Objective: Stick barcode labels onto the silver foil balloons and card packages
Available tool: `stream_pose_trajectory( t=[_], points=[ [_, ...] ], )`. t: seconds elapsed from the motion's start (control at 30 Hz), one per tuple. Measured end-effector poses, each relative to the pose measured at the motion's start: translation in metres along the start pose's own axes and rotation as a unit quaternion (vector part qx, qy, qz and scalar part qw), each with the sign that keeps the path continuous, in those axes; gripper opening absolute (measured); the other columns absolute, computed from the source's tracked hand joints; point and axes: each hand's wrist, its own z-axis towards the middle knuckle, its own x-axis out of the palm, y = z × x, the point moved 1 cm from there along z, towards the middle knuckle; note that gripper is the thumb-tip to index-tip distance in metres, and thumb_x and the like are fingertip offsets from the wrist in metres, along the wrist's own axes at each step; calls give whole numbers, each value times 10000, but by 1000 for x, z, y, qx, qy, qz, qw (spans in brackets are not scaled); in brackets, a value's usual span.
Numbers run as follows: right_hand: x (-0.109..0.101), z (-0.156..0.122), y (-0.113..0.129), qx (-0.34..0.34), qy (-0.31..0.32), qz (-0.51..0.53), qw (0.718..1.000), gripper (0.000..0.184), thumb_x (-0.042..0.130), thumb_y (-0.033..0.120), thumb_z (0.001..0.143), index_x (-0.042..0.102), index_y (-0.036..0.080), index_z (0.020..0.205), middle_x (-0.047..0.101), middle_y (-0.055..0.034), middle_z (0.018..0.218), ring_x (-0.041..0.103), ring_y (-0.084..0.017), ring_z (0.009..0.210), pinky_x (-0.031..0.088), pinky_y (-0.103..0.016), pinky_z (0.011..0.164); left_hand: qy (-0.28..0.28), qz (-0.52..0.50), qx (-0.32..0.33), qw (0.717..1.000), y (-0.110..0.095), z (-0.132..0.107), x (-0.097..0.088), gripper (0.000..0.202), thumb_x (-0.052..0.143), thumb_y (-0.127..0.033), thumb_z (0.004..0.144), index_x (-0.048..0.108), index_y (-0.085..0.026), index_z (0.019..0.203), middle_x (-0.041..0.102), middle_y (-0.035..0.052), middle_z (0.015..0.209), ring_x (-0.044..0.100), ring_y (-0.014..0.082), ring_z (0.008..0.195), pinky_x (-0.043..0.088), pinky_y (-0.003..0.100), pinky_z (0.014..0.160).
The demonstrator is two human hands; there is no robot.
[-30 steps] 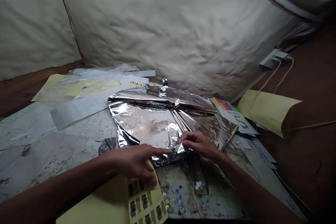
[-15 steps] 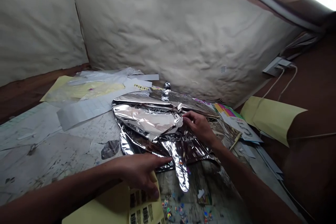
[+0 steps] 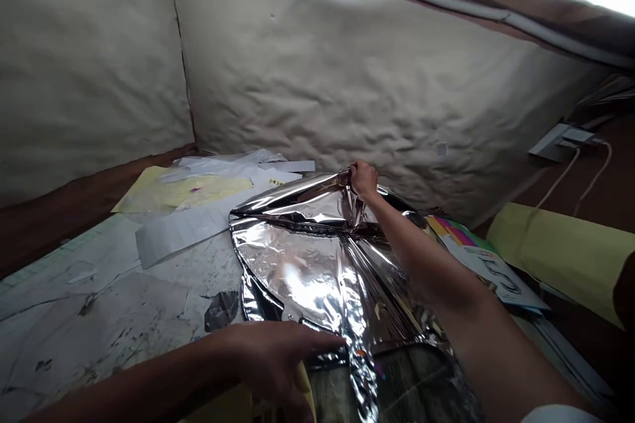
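Right hand point(image 3: 364, 180) up top, fingers clamped on the crumpled foil sheet point(image 3: 297, 264); left hand point(image 3: 278, 360) low, fingers loosely together at its lower edge!

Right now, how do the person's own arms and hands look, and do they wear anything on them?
The left hand and right hand are bare, without gloves, and both forearms are bare too. I see no watch or ring. What looks like a white sleeve shows at the lower edge, by the right arm.

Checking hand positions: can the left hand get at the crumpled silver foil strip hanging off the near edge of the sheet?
Probably yes: the left hand lies just beside the crumpled silver foil strip, fingertips almost touching it, and nothing stands between them.
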Motion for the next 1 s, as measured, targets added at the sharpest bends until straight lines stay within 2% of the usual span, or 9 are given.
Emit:
stream_pose_trajectory(
  t=[0.13, 0.27, 0.47, 0.53, 0.57, 0.6, 0.67, 0.83, 1.0],
  points=[
    [27, -6, 7, -1, 46, 50, 998, 290, 428, 217, 952, 627, 145, 1151, 685, -139, 1130, 631, -249, 1024, 443, -313, 875, -2, -28, 5, 1000, 2, 1, -2, 1048, 875, -354, 539, 348, -408, 1444, 536, 51, 1408, 495, 376, 1270, 413, 543, 1014],
    [36, -27, 2, -10, 133, 106, 985, 462, 655, 158, 801, 575, 132, 1255, 702, -125, 1093, 649, -258, 982, 476, -329, 870, -22, -108, 50, 993, -4, -4, -8, 909, 876, -334, 562, 479, -382, 1378, 542, 35, 1403, 514, 338, 1260, 401, 481, 1054],
    [-22, -81, 11, -48, 196, 222, 954, 357, 469, 351, 952, 607, 167, 1225, 676, -109, 1170, 671, -213, 964, 514, -342, 867, -299, -370, 73, 877, 2, -1, -26, 645, 741, -426, 762, 532, -191, 1325, 741, 87, 880, 716, 244, 775, 578, 334, 657],
    [-48, -118, 17, -75, 271, 284, 917, 419, 368, 447, 984, 649, 194, 1163, 714, -81, 1076, 695, -179, 878, 545, -305, 780, -396, -363, 80, 840, 8, 1, -33, 566, 729, -444, 771, 578, -162, 1238, 740, 97, 904, 712, 240, 794, 576, 319, 657],
    [-58, -138, 19, -87, 350, 349, 865, 439, 397, 485, 969, 660, 184, 1149, 716, -95, 1064, 695, -188, 887, 548, -314, 774, -428, -346, 77, 831, 11, 2, -36, 529, 719, -457, 777, 599, -153, 1193, 740, 100, 915, 710, 241, 803, 575, 321, 664],
    [-66, -158, 20, -89, 405, 390, 822, 409, 510, 490, 920, 667, 182, 1137, 712, -96, 1072, 689, -198, 912, 545, -323, 788, -449, -324, 73, 830, 13, 2, -38, 497, 702, -471, 787, 618, -148, 1156, 740, 100, 922, 708, 242, 808, 575, 325, 670],
    [-73, -192, 20, -70, 407, 437, 799, 399, 686, 423, 809, 664, 176, 1121, 717, -80, 1023, 683, -204, 889, 546, -335, 779, -472, -258, 62, 841, 16, 2, -43, 437, 670, -482, 805, 660, -150, 1089, 734, 98, 965, 701, 244, 837, 573, 337, 702],
    [-64, -226, 23, -58, 326, 435, 837, 229, 697, 268, 773, 677, 176, 982, 710, -27, 887, 665, -174, 797, 539, -302, 718, -469, -67, 85, 876, 15, -3, -49, 359, 724, -371, 747, 711, -192, 1057, 689, 70, 1142, 629, 241, 1057, 513, 332, 896],
    [-67, -229, 34, -92, 309, 400, 858, 97, 663, 210, 799, 681, 187, 891, 712, -16, 833, 669, -164, 751, 529, -280, 685, -389, -63, 53, 917, 13, -3, -47, 242, 674, -362, 777, 751, -147, 855, 719, 37, 790, 635, 172, 709, 459, 239, 616]
  ],
)
